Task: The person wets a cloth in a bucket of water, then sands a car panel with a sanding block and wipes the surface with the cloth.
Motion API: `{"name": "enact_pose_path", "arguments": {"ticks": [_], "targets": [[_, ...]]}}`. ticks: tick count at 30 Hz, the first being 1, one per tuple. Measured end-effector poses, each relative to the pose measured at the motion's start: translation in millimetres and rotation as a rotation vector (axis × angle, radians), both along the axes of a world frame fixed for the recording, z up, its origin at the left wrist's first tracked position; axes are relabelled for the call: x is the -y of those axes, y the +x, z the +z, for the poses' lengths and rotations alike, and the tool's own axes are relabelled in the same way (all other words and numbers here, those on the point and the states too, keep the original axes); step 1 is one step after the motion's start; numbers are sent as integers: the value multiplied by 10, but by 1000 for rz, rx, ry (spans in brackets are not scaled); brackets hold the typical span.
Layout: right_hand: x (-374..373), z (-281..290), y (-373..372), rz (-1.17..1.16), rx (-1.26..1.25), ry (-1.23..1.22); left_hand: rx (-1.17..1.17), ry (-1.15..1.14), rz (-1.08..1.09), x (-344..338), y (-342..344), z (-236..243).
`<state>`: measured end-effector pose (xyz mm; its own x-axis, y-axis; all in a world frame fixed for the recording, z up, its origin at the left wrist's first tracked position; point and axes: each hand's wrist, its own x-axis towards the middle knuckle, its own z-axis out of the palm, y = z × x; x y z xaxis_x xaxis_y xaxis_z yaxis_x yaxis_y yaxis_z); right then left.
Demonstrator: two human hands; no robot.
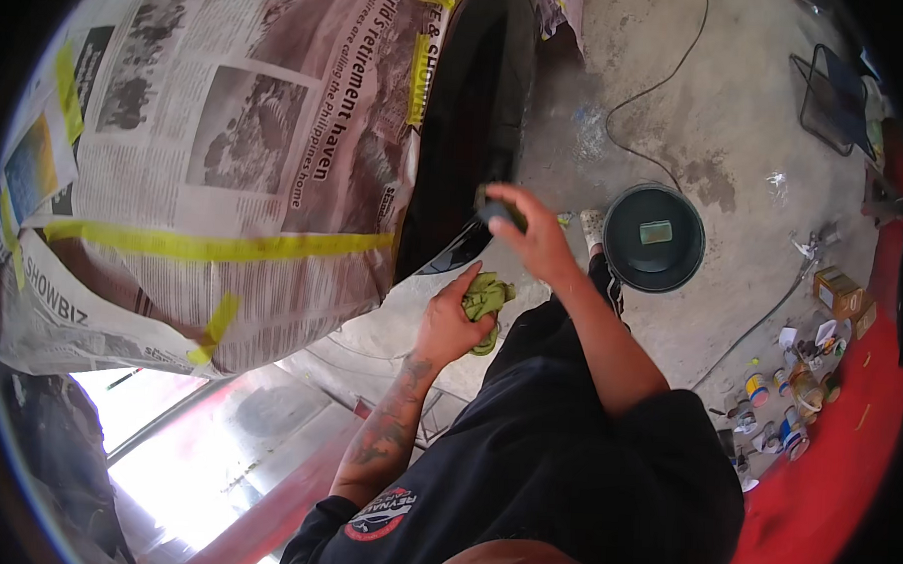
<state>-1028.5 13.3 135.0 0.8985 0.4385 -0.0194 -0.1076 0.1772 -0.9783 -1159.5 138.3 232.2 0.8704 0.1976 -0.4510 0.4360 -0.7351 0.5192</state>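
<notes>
My left hand is closed on a crumpled green cloth, just below the edge of a glossy black body panel. My right hand grips a small dark pad at that panel's right edge; whether it touches the surface I cannot tell. Beside the black panel, newspaper masking held with yellow tape covers the curved bodywork at upper left.
A black bucket holding a rectangular block stands near my foot at right, with a hose behind it. Several cans and jars, cardboard boxes, a dark folded frame and a red surface line the right.
</notes>
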Motion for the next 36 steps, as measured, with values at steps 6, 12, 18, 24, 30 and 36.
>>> {"name": "enact_pose_path", "arguments": {"ticks": [6,12,18,24,30,36], "targets": [[276,312,-671,337,-222,50,-122,-185,172,-136,-184,-84],[255,256,-1021,378,82,-70,-40,-165,153,-184,-565,-99],[205,498,-1337,399,91,-55,-69,-273,162,-287,-893,-20],[182,438,-1701,390,138,-86,-2,-293,168,-315,-1193,-65],[24,245,-1403,298,103,-203,65,-324,284,-409,-1550,-158],[-361,-225,-122,-46,602,-1049,66,-159,500,-652,-2021,-281]]}}
